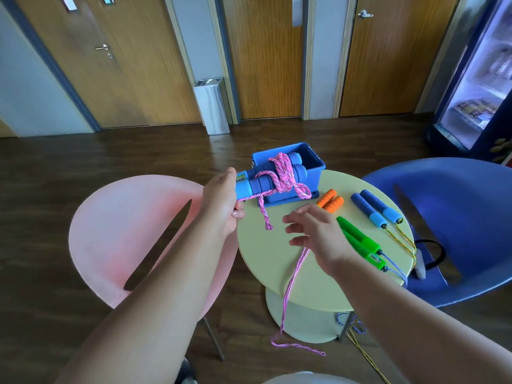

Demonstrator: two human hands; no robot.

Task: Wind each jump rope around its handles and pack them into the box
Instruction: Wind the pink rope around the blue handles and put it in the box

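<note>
The left hand point(221, 200) grips one end of the handles point(256, 187), fingers point(238, 213) curled round them, and holds them in the air above the table's point(277, 273) far left edge. Their long axis runs from that hand rightward and a little away, so the free ends point into the box point(314, 173), which stands on the table just behind them. The pink rope point(282, 176) is wound loosely round the middle of the handles, with one short loop dangling below. The unwound length lies toward the right hand point(318, 234): it comes out from under that hand, crosses the near edge of the table and trails on the floor. The right hand hovers low over the table, below and to the right of the bundle, its fingers point(299, 241) spread and nearly straight; whether any of them hooks the rope cannot be told. That hand is plainly the nearer to the slack, so the next turn looks like its job: carry the rope up and across the handles' axis. Orange handles point(331, 200), green handles point(360, 242) and a blue pair point(374, 210) wait unwound on the table to the right. A small label point(240, 177) by the left hand is too blurred to read.
</note>
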